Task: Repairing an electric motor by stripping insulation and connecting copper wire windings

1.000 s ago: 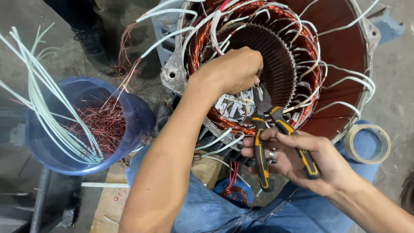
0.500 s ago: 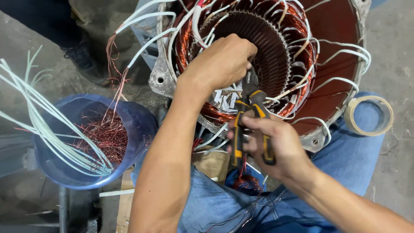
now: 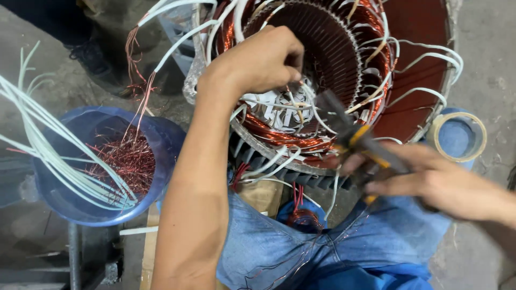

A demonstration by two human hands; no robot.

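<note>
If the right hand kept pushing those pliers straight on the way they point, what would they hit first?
Probably the white wires at the stator's lower rim, just below the left hand. The right hand and pliers are blurred, so depth is uncertain.

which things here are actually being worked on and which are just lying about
In use:
left hand gripping the white sleeved wires
right hand holding the yellow-handled pliers
motor stator with copper windings

Lying about:
blue bucket of scrap copper wire and white tubing
tape roll on the knee
</note>
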